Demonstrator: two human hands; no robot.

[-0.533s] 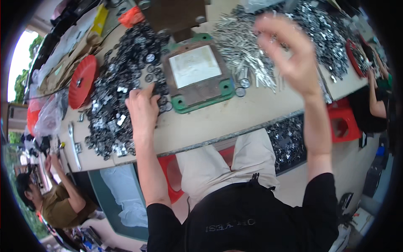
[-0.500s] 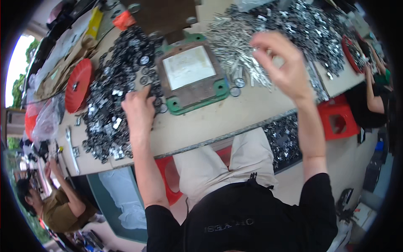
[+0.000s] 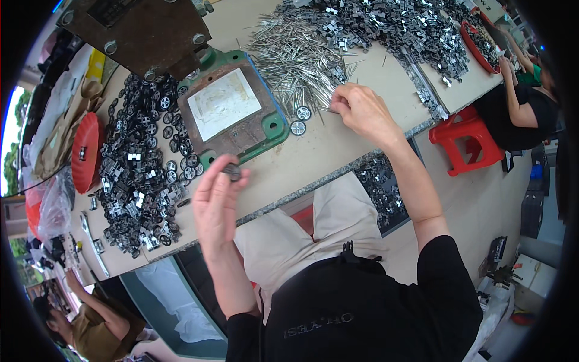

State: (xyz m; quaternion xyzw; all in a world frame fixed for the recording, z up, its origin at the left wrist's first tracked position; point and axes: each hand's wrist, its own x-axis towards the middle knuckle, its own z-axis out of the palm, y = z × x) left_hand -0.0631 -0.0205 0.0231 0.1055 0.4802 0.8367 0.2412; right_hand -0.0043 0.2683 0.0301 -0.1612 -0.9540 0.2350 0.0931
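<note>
My left hand [image 3: 218, 202] is raised just in front of the press base, pinching a small black spoked wheel [image 3: 231, 173] between thumb and fingers. At the near right edge of a heap of thin metal pins [image 3: 289, 54], my right hand [image 3: 365, 114] is closed with its fingertips on a pin end. Two wheels with silvery faces [image 3: 298, 128] lie between the heap and the green press base [image 3: 274, 130]. On that base sits a whitish plate [image 3: 223, 104], bare on top. Left of the press spreads a pile of black wheels [image 3: 145, 114].
The press's heavy brown head [image 3: 139, 36] overhangs the far left. Dark metal clips [image 3: 386, 30] are heaped at the far right, others [image 3: 120, 193] at left. A red dish [image 3: 87, 154] and wrench [image 3: 93, 247] lie left. Co-workers sit at both sides; a red stool [image 3: 464, 142] stands right.
My left hand has come away from the wheel pile toward me with a wheel in it. My right hand has come down to the pins and closed. The view has shifted.
</note>
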